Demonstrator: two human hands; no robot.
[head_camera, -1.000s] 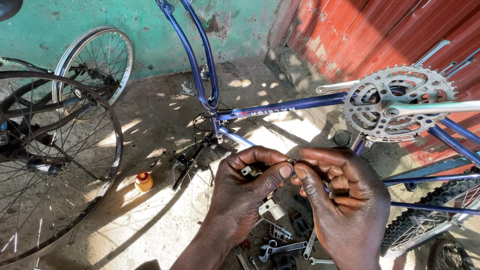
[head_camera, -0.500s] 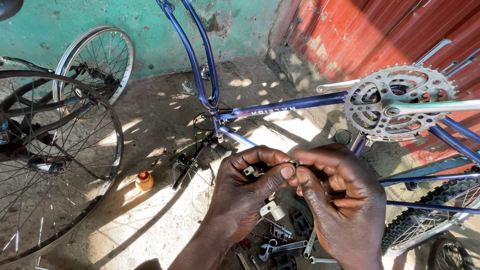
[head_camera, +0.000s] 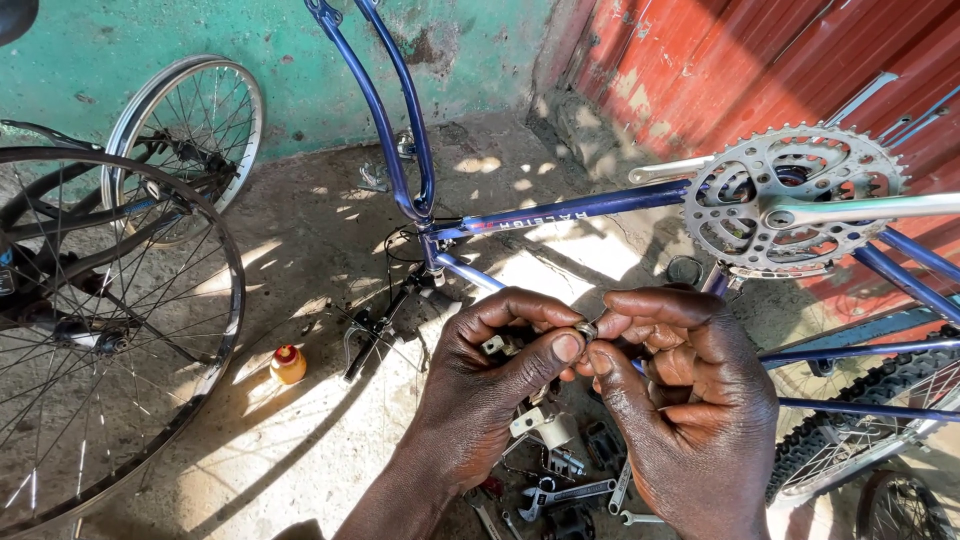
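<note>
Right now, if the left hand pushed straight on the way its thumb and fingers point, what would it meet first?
The small metal ring pinched at its fingertips, then straight away the right hand, whose fingertips press on the ring from the other side. The left hand has no free way.

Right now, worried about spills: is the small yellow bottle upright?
Upright: the small yellow bottle stands on the concrete floor, red cap on top.
</note>
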